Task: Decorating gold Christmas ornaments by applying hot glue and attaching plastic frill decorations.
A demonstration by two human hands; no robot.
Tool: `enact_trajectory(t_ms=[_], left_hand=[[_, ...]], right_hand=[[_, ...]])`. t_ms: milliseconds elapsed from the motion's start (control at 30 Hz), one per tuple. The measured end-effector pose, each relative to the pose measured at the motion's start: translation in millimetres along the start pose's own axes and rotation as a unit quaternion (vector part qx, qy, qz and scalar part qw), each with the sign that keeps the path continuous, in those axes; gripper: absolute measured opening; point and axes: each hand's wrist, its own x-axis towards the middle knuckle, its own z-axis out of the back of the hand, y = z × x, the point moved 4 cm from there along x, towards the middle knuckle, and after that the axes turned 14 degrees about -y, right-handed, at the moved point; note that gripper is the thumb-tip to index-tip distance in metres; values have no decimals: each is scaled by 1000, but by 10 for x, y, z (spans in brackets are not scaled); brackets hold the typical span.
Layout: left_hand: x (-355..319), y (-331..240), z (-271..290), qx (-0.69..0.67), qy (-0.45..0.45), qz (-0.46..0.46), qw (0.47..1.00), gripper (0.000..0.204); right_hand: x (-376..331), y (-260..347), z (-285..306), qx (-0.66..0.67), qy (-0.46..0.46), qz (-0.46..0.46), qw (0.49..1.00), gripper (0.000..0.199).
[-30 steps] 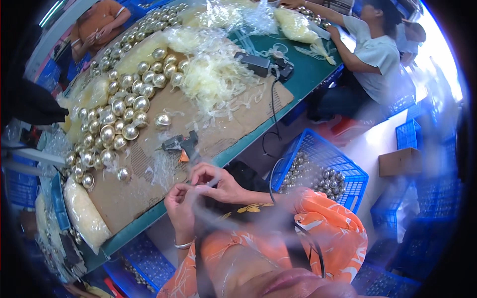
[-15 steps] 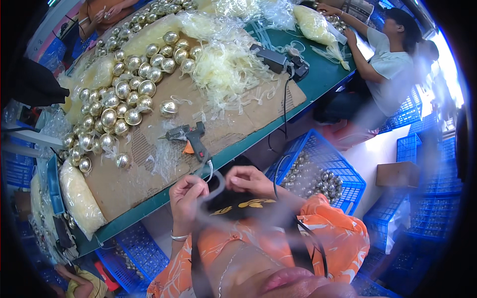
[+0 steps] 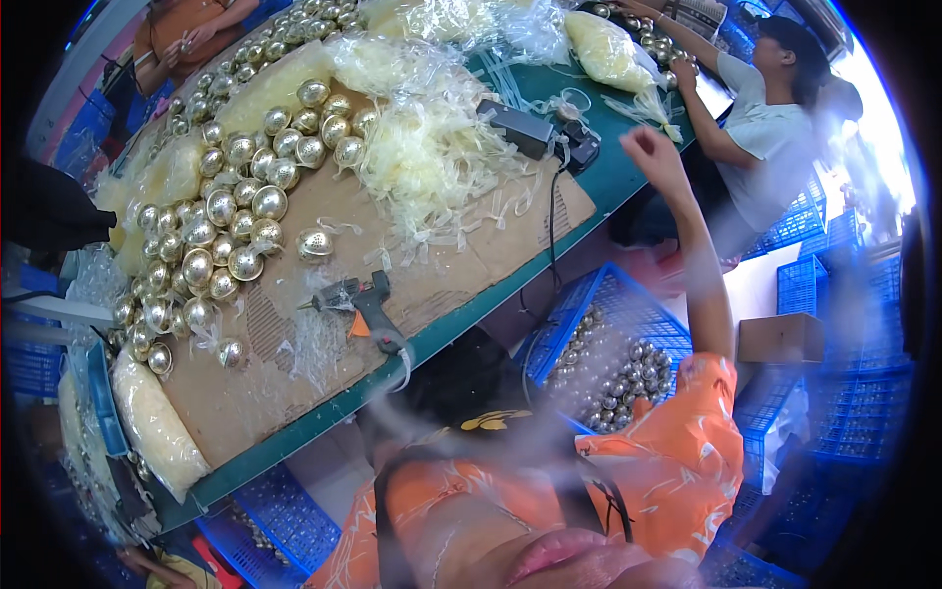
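My right hand [image 3: 652, 157] is stretched out past the table's right edge, close to the tail of a clear bag of pale yellow strips [image 3: 610, 59]. Its fingers are curled closed, and whatever may be in them cannot be made out. My left hand is out of view. Nearest to me on the table, a glue gun [image 3: 365, 306] with an orange trigger lies on flattened cardboard [image 3: 432, 280], its pale cord hanging over the edge. Beyond it are many shiny gold-silver balls [image 3: 222, 208], and one ball [image 3: 314, 242] lies apart from them.
A heap of pale yellow plastic strips [image 3: 432, 167] and a black power adapter [image 3: 515, 128] lie on the green table [image 3: 491, 297]. Blue crates, one with balls [image 3: 613, 378], stand below. A co-worker [image 3: 765, 98] sits at the far right; another person [image 3: 191, 44] is far left.
My right hand has swung from in front of my chest out to the far right. My left hand has dropped out of view. The glue gun appears slightly lower and further left.
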Motion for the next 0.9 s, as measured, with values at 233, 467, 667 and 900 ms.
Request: enact_trajectory(t_ms=[233, 467, 667, 900], left_hand=[[304, 334, 58, 42, -18, -85, 995, 47], [159, -54, -14, 2, -55, 12, 998, 48], [412, -70, -2, 63, -8, 54, 997, 47], [409, -256, -156, -33, 101, 18, 994, 28]], right_hand=[[1532, -352, -1073, -243, 78, 39, 966, 43], [1433, -346, -1581, -381, 173, -25, 908, 20], [1480, -403, -1504, -378, 177, -29, 908, 19], [1501, -568, -1255, -351, 253, -64, 899, 17]])
